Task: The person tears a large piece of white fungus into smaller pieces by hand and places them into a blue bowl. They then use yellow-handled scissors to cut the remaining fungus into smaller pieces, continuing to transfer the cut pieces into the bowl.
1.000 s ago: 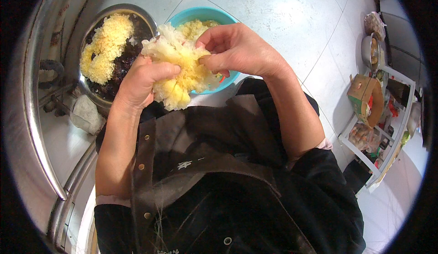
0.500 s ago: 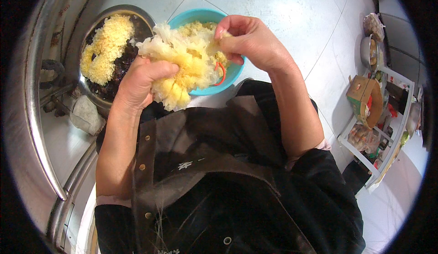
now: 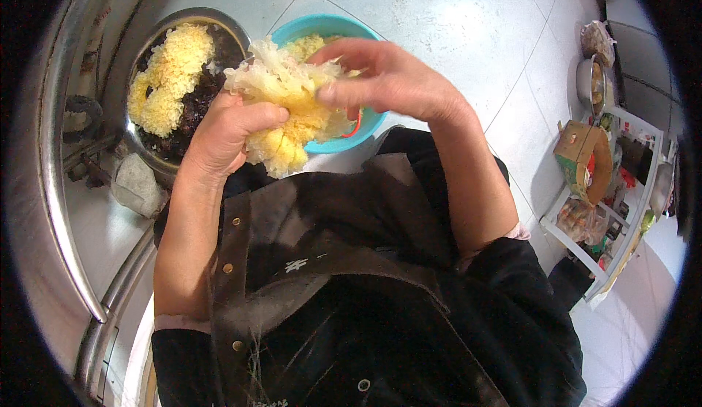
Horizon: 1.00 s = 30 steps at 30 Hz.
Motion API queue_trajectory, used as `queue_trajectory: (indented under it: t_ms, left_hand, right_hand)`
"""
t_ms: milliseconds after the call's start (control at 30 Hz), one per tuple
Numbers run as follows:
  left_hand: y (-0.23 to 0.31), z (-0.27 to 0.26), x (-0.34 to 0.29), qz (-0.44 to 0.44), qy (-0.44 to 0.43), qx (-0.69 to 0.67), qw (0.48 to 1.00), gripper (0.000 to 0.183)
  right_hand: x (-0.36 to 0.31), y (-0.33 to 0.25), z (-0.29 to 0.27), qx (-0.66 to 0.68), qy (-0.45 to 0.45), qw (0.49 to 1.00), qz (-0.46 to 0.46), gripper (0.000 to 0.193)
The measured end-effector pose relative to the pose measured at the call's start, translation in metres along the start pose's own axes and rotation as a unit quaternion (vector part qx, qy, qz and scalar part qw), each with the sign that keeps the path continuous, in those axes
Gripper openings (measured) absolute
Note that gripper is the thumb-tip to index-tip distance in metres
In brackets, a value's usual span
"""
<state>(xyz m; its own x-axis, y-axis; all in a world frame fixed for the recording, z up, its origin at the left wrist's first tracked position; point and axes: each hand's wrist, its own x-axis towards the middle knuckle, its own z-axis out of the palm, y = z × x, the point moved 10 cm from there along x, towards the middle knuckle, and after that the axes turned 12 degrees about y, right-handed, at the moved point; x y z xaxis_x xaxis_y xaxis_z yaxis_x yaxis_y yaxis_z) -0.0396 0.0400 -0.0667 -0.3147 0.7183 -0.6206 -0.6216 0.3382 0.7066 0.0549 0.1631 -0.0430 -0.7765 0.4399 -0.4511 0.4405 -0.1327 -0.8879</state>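
My left hand (image 3: 232, 125) is closed around a frilly, pale yellow clump that looks like soaked snow fungus (image 3: 281, 140), its thumb pressed on the front. My right hand (image 3: 380, 81) reaches over the clump's right side, thumb and fingers apart. Its thumb tip is at the ruffled lobes; some fingertips are hidden behind them. Below both hands stands a turquoise basin (image 3: 369, 133), partly covered, with yellowish pieces (image 3: 303, 47) inside. A red curved thing (image 3: 356, 125) shows at the basin's right side; I cannot tell its kind.
On the left, a steel bowl (image 3: 238, 38) holds more yellow fungus (image 3: 175, 59) beside dark matter. A curved metal rail (image 3: 55, 180) runs along the far left. To the right stand a white rack (image 3: 621, 220), a cardboard box (image 3: 574, 147) and a metal pot (image 3: 589, 85).
My right hand has moved left from the clump's outer edge onto its right side, and its pinched fingers have spread. The left hand keeps its hold, nearly still.
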Motion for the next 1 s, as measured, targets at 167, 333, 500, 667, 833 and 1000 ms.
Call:
queue_trajectory:
  t_ms: [167,333,500,667,833,1000]
  left_hand:
    - [0.003,0.009,-0.003,0.003,-0.008,0.041,0.999,0.061]
    - [0.001,0.006,-0.001,0.0,-0.001,0.031,1.0,0.061]
    - [-0.002,0.004,0.0,-0.025,-0.011,0.015,1.0,0.072]
    - [0.001,0.003,-0.002,-0.019,-0.009,0.006,1.0,0.069]
    - [0.015,0.022,-0.004,0.042,-0.076,-0.017,0.996,0.079]
    - [0.016,0.033,-0.006,0.055,-0.109,-0.01,0.992,0.09]
  right_hand:
    - [0.001,0.012,0.009,-0.024,-0.004,0.999,0.021,0.033]
    - [-0.001,0.013,0.008,-0.036,0.049,0.996,0.059,0.026]
    - [0.005,0.026,-0.017,-0.036,0.126,0.988,0.083,0.029]
    - [0.012,0.031,-0.027,-0.239,0.096,0.963,0.08,0.038]
    - [0.012,0.012,-0.025,-0.397,0.152,0.891,-0.161,0.037]
    - [0.012,0.003,-0.021,-0.089,0.091,0.99,-0.064,0.032]
